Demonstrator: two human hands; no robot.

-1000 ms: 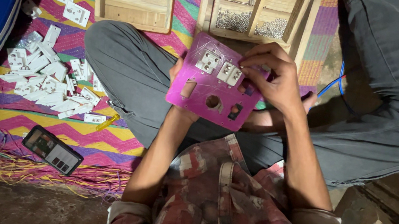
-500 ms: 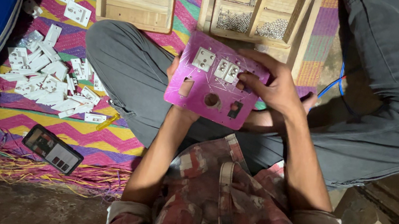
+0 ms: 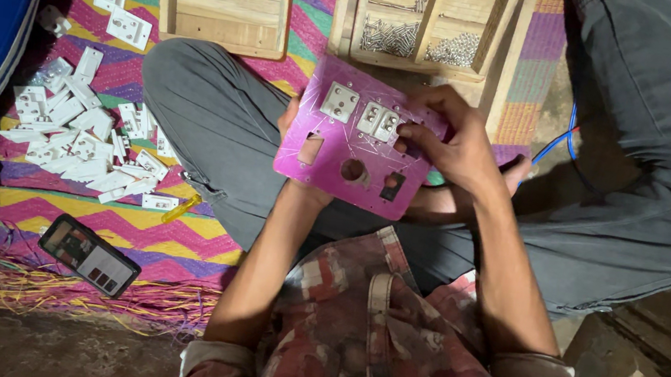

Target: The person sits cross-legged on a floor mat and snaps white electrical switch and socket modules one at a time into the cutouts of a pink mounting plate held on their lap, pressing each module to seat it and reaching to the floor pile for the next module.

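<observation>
1. We hold a pink switch plate (image 3: 357,143) tilted above our crossed legs, just in front of a wooden tray (image 3: 429,20).
2. Our left hand (image 3: 291,121) is mostly hidden behind the plate's left edge, fingers curled round it from beneath.
3. Our right hand (image 3: 447,139) is closed over the plate's right side, fingertips pressing beside the white sockets (image 3: 361,112) fitted in it.
4. White switch parts (image 3: 80,135) lie heaped on the striped mat (image 3: 171,240); a phone (image 3: 89,254) rests nearby.
</observation>
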